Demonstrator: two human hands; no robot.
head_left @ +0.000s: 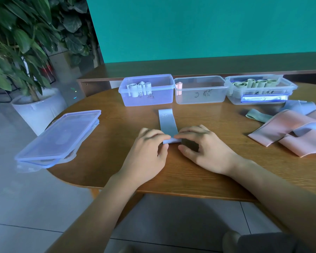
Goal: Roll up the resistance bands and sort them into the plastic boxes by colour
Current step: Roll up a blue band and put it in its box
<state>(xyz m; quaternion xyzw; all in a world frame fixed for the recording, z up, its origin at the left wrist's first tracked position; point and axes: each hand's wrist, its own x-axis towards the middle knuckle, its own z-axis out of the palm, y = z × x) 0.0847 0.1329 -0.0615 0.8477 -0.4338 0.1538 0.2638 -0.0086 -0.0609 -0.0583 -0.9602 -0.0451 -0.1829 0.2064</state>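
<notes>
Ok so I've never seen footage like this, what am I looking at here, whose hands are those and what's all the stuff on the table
One picture, from a camera worn on a person's head, looking down at their own bare hands. The left hand and right hand pinch the near end of a blue band, rolling it on a wooden table. Behind stand three open boxes: left box with pale rolls, middle box with one pink roll, right box with green rolls. Loose bands lie right, lids left.

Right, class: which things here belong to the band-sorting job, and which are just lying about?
Job: pale blue band being rolled; left hand; right hand; three clear plastic boxes; loose pink, blue and green bands.
Lying about: stacked clear lids; potted plant.
</notes>
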